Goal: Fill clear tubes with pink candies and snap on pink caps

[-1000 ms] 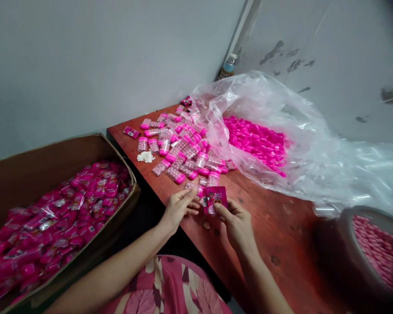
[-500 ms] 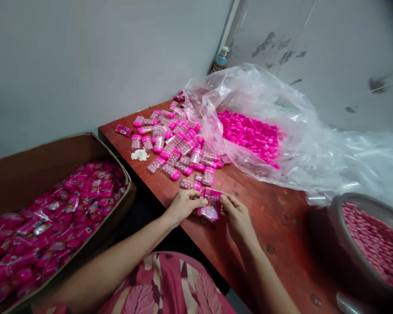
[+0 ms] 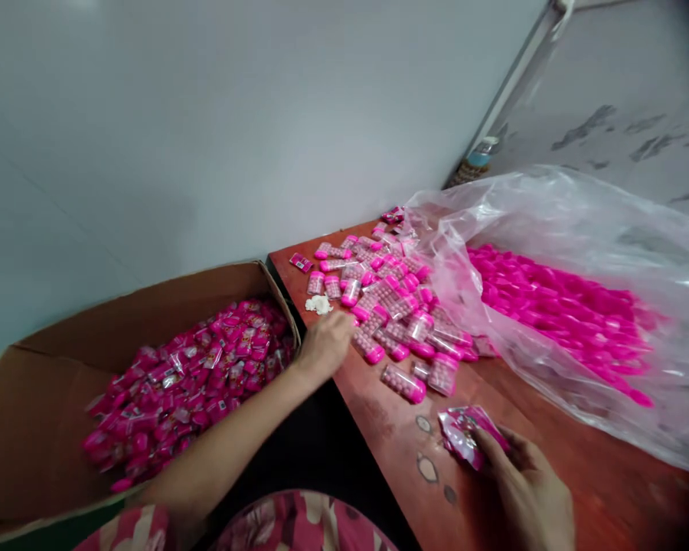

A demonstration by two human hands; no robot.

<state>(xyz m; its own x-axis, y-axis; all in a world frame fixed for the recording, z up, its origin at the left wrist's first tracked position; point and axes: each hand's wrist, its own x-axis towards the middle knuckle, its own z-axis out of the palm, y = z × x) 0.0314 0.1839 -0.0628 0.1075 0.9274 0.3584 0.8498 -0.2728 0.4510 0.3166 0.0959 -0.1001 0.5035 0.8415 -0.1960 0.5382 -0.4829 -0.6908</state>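
Note:
My right hand (image 3: 528, 474) is closed on a shiny pink printed wrapper (image 3: 469, 435), low over the red table's front part. My left hand (image 3: 328, 348) reaches to the table's left edge, fingers curled together. It is beside a crumbled white lump (image 3: 319, 304) and a heap of small clear jars (image 3: 402, 295) with pink caps and pale pink balls inside. A bit of bright pink shows at its fingertips; whether it is held, I cannot make out. One jar (image 3: 403, 383) lies on its side between the heap and the wrapper.
At left stands a cardboard box (image 3: 207, 279) with many pink wrapped packets (image 3: 189, 390). A clear plastic bag (image 3: 556, 207) on the right holds bright pink caps (image 3: 556, 314). A bottle (image 3: 476, 162) stands in the corner, and a flat pink packet (image 3: 302, 262) lies near the table's far-left corner.
My left hand has let go of the pink wrapper and moved left to the white lump and jars. My right hand keeps the wrapper. The view has turned left.

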